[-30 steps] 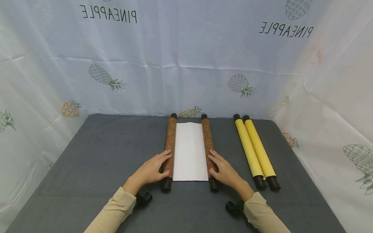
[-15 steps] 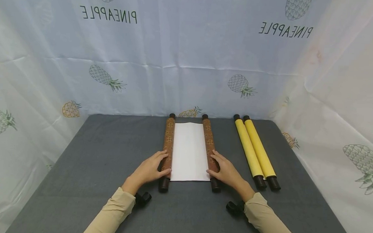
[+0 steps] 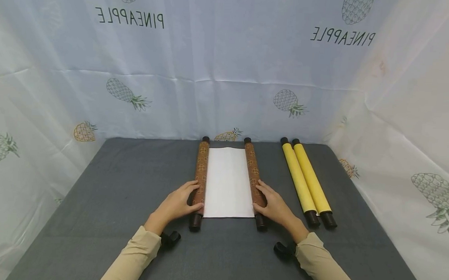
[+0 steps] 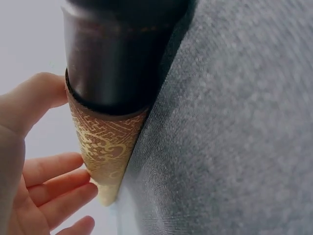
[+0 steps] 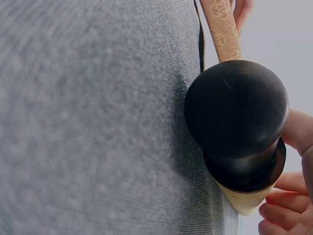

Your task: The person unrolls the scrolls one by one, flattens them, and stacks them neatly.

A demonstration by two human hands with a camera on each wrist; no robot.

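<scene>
Low in the foreground, crinkled beige sleeves cross a worktop dressed in grey woven cloth. Mid-worktop lies a brown scroll, partly unrolled, its smooth white sheet flat between two near-parallel rollers. The left hand has its grip loosely spread, thumb and gently bent fingertips touching the left roller without closing round it; the right hand sets its grip likewise, half open, against the right roller. Gold brocade-like patterning covers both, and glossy black knobs cap them. Off to the right, two slim yellow rolls with dark ends lie side by side. Beyond hangs a creased pale curtain printed with pineapples, the word "PINEAPPLE" appearing twice, mirror-reversed.
</scene>
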